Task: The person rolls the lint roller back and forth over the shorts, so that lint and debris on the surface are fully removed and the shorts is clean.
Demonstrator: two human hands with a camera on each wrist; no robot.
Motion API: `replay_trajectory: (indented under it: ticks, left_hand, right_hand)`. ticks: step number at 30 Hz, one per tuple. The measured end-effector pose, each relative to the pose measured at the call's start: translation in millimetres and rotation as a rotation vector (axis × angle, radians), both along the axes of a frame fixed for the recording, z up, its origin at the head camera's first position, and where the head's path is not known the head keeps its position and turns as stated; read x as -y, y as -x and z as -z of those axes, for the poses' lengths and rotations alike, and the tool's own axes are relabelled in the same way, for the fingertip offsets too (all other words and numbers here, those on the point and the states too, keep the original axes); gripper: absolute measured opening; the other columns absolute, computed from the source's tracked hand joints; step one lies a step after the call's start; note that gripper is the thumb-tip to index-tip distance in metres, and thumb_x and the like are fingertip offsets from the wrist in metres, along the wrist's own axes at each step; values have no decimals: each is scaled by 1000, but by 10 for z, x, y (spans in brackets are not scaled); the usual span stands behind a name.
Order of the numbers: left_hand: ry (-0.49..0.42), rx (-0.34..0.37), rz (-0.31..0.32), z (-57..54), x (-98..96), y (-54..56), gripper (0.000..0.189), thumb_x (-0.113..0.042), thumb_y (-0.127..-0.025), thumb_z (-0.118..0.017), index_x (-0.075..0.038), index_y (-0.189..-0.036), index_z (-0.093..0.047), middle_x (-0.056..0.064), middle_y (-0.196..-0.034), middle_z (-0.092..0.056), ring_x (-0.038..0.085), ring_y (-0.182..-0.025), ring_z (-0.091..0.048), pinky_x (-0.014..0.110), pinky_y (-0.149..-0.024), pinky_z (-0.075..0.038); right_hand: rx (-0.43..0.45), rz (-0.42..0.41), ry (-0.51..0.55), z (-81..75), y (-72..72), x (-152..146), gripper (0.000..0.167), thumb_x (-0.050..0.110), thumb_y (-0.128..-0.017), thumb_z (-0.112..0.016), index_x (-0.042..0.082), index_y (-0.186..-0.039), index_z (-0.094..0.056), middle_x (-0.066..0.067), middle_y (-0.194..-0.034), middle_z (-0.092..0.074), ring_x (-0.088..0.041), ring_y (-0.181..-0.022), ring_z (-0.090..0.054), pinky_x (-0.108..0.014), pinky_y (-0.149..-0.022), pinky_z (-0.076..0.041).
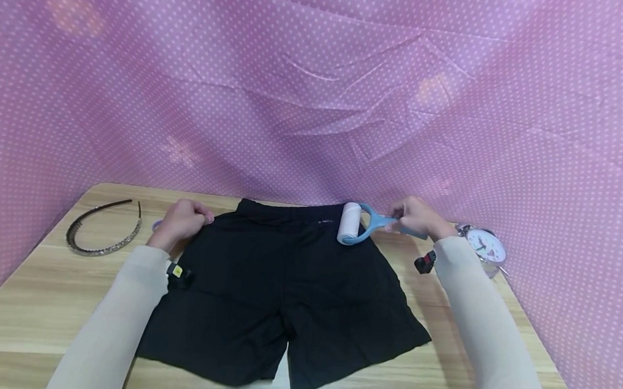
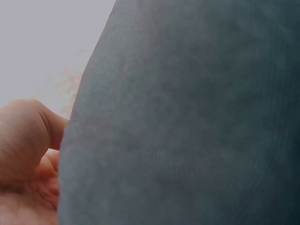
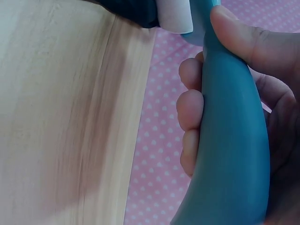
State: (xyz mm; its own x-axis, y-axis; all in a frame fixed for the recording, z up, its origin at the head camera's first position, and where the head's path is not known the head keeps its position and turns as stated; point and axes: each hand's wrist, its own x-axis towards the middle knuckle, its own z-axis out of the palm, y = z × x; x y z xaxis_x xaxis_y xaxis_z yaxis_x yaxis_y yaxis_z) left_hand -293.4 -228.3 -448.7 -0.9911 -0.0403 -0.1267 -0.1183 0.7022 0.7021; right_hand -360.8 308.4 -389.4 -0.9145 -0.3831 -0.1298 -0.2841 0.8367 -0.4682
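Black shorts (image 1: 286, 275) lie spread flat on the table, waistband at the far side. My right hand (image 1: 415, 216) grips the blue handle of a lint roller (image 1: 349, 223), its white roll resting on the waistband's right end. In the right wrist view, fingers and thumb wrap round the handle (image 3: 229, 136). At the left edge of the shorts, my left hand (image 1: 184, 220) pinches the fabric just below the waistband. Dark cloth (image 2: 178, 112) fills most of the left wrist view and hides the fingertips.
A dark, sparkly headband (image 1: 99, 251) lies on the table's left side. On the right, a silver alarm clock (image 1: 484, 246) sits beyond my right wrist. A small purple object (image 1: 156, 225) shows partly behind my left hand. Pink dotted cloth (image 1: 316, 101) hangs round the table's back and sides.
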Motion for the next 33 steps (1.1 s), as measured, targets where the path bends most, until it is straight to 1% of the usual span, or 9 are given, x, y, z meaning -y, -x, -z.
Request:
replay_trajectory:
  ticks: [4,9,12,18,21,24,29,33]
  left_hand:
    - [-5,5,-1,8,13,1,27,-22,-97,-57,-4,-111,-72,19,-123,-67,35,-117,-59,53,-106,-46]
    - [-4,11,-4,10,19,1,28,-22,-98,-57,-4,-113,-72,20,-124,-67,36,-117,-59,53,-105,-46]
    - [1,11,-7,6,17,1,28,-23,-97,-58,-4,-113,-72,20,-125,-66,37,-118,-58,54,-106,-46]
    - [8,10,-6,-1,18,1,28,-23,-98,-58,-4,-113,-72,20,-123,-67,36,-116,-59,54,-105,-46]
    - [6,12,2,2,21,8,29,-24,-98,-58,-4,-114,-72,20,-124,-67,36,-117,-59,54,-105,-47]
    - [3,14,12,3,22,18,29,-25,-99,-58,-5,-115,-72,20,-125,-67,37,-117,-59,55,-105,-47]
    - [3,13,16,-2,22,25,28,-25,-99,-58,-6,-114,-72,20,-125,-67,37,-117,-59,55,-105,-47]
    - [-2,18,13,0,32,12,28,-23,-99,-57,-5,-113,-72,20,-125,-66,37,-118,-58,55,-106,-46]
  right_hand:
    - [12,-5,5,-3,-1,-39,11,21,-83,-81,13,-90,-78,-13,-82,-75,-16,-59,-48,-29,-66,-45]
    - [36,-9,-6,-26,-17,-76,13,21,-84,-79,12,-92,-77,-17,-84,-75,-13,-54,-44,-28,-62,-45]
    - [37,-4,-13,-26,-16,-107,13,22,-84,-80,11,-91,-77,-17,-85,-75,-13,-55,-45,-27,-63,-46]
    - [37,-2,-40,-30,-12,-162,13,23,-84,-79,13,-91,-78,-15,-88,-76,-15,-61,-52,-29,-69,-45]
    - [39,-1,-50,-35,-10,-178,12,23,-85,-79,12,-89,-76,-14,-87,-76,-17,-66,-55,-30,-74,-46]
    - [42,7,-55,-39,-9,-199,12,24,-85,-78,12,-86,-75,-9,-86,-76,-17,-73,-58,-31,-79,-45]
    - [54,21,-48,-46,-3,-238,12,23,-85,-78,11,-86,-75,-5,-86,-76,-18,-75,-59,-32,-80,-48]
    - [76,32,-44,-51,11,-261,12,23,-85,-78,12,-89,-76,-8,-90,-76,-19,-79,-64,-35,-82,-52]
